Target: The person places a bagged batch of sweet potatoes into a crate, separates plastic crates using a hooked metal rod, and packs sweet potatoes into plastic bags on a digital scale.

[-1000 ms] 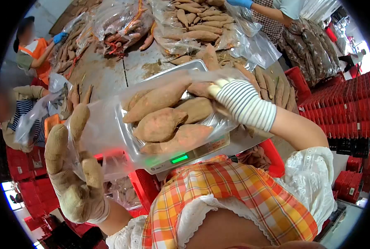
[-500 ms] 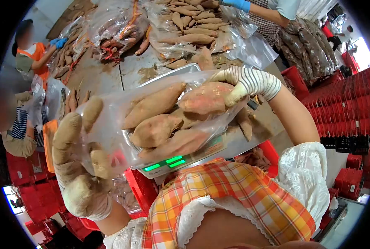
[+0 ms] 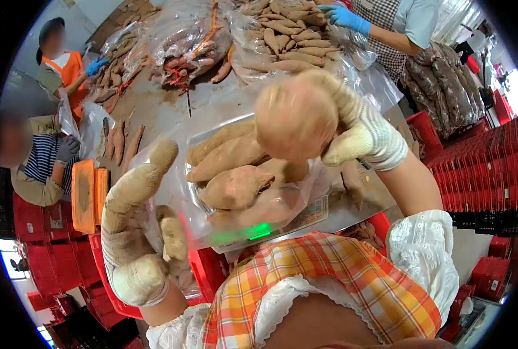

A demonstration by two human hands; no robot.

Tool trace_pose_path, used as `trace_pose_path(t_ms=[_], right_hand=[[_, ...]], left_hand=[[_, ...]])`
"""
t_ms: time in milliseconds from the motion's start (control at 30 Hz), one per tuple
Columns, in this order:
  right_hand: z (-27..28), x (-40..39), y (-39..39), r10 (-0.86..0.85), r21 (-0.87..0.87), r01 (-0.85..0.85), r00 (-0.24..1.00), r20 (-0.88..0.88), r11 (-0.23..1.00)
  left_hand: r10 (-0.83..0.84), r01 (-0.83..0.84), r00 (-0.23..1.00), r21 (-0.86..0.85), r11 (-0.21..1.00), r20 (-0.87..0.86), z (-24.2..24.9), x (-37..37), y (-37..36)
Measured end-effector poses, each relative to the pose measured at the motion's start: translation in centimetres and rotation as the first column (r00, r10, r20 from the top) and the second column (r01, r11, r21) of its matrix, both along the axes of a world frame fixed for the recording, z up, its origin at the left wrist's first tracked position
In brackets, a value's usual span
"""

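My right hand (image 3: 366, 131), in a striped knit glove, grips a thick sweet potato (image 3: 294, 119), blurred by motion. It is raised over a clear plastic bag (image 3: 294, 200) that holds several sweet potatoes (image 3: 233, 187). The bag lies on a metal-topped weighing scale (image 3: 314, 210) with a green lit display, its digits unreadable. On the left, my gloved left hand (image 3: 132, 232) is curled around the film at the bag's end, thumb and fingers partly apart.
Loose sweet potatoes (image 3: 308, 43) and a large filled bag (image 3: 186, 43) cover the table's far side. Co-workers stand left and far right; one wears a blue glove (image 3: 346, 18). Orange trays (image 3: 84, 195) sit at left, stacked red crates (image 3: 474, 174) at right.
My right hand has let go of the bag's edge and lifted a sweet potato above the others. My left hand stays with the bag. The camera view has shifted slightly.
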State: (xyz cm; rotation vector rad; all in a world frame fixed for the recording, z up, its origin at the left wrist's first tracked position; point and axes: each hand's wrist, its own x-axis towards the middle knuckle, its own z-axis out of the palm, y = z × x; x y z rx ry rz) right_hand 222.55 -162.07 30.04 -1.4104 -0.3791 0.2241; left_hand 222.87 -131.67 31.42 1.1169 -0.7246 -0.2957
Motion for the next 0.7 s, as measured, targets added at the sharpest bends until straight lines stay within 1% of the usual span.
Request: trace_pose_path(t_ms=[67,100,133,167,233,267,300,367,433,467,500,567,600,633,700], right_hand=[[0.8,-0.3,1.5,-0.134,0.131,0.133,0.991,0.003,0.983],[0.8,-0.2,1.9,-0.114,-0.023,0.119,0.98,0.161,0.993],[0.7,-0.1,2.1,-0.066,-0.174,0.125,0.948,0.312,0.977],[-0.2,0.1,2.3,0.045,-0.291,0.039,0.959,0.279,0.956],[-2.2,-0.2,2.8,0.153,-0.53,0.054,0.929,0.338,0.846],[-2.9,0.0,2.8,0.213,-0.609,0.053,0.909,0.357,0.792],[-4.0,0.2,2.4,0.233,-0.698,0.097,0.902,0.362,0.71],[-5.7,0.0,1.0,0.178,-0.81,0.147,0.939,0.295,0.568],[-7.0,-0.3,-0.5,0.1,-0.835,0.334,0.905,0.414,0.439],[-7.1,-0.3,-0.6,0.084,-0.759,0.475,0.822,0.564,0.446],[-7.2,-0.7,-0.3,0.086,-0.761,0.471,0.824,0.561,0.446],[-7.3,-2.3,0.3,0.028,-0.784,0.574,0.803,0.596,0.236],[-7.0,-3.0,0.6,0.068,-0.733,0.608,0.754,0.654,0.306],[-6.4,-3.6,1.0,0.132,-0.712,0.581,0.731,0.67,0.395],[-7.9,-4.4,0.7,0.142,-0.746,0.571,0.754,0.642,0.342]], left_hand=[[-0.011,0.01,0.999,0.03,0.999,0.034,-0.1,-0.6,0.1],[-0.034,0.035,0.999,0.025,0.999,-0.035,0.1,-1.0,0.3],[-0.056,0.058,0.993,0.021,0.998,-0.104,0.3,-1.6,0.6],[-0.041,0.048,0.988,0.045,0.998,-0.152,0.6,-2.2,0.9],[-0.008,0.032,0.969,0.093,0.995,-0.248,1.1,-3.5,1.6],[-0.004,0.036,0.974,0.137,0.99,-0.228,1.1,-3.8,2.3],[0.007,0.02,0.97,0.108,0.994,-0.245,0.9,-4.0,2.5],[0.027,-0.013,0.961,0.051,0.999,-0.276,0.6,-4.4,2.9],[0.077,-0.059,0.946,0.065,0.996,-0.315,0.6,-5.0,3.3],[0.094,-0.075,0.94,0.07,0.995,-0.329,0.6,-5.4,3.4],[0.093,-0.082,0.913,0.045,0.996,-0.397,0.9,-5.9,2.9],[0.084,-0.085,0.883,0.017,0.996,-0.462,1.2,-6.5,2.8],[0.079,-0.083,0.873,0.012,0.996,-0.482,1.0,-6.7,2.9],[0.064,-0.068,0.872,0.009,0.998,-0.485,0.8,-6.8,3.0],[0.034,-0.033,0.88,0.01,0.999,-0.473,0.5,-6.8,3.3]])
